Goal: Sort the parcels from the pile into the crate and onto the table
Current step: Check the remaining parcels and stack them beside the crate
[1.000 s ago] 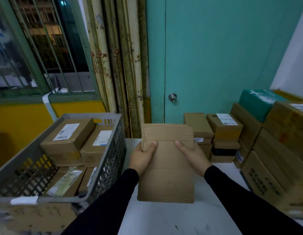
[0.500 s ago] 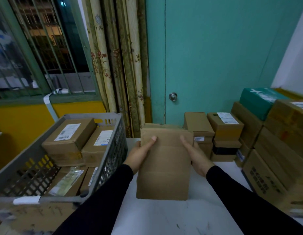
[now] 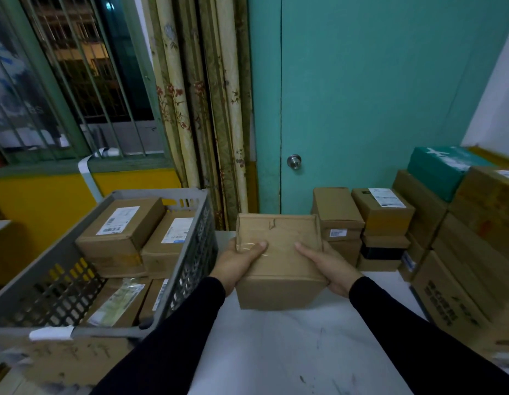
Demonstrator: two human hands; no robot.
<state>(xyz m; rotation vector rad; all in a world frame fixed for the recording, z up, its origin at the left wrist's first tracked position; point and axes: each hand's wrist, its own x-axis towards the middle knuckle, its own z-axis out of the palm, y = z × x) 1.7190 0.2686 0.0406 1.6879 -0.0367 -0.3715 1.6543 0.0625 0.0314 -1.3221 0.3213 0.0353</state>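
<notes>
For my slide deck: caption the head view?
Both hands hold a cardboard parcel beside the grey crate.

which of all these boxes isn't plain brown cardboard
The teal box, on top of the stacks at the far right beside the door. The parcels in the grey crate, the stacks and the one in hand are brown.

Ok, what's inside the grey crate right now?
The grey crate holds two labelled cardboard parcels on top, and more below them, mostly covered, so the count is unclear.
</notes>
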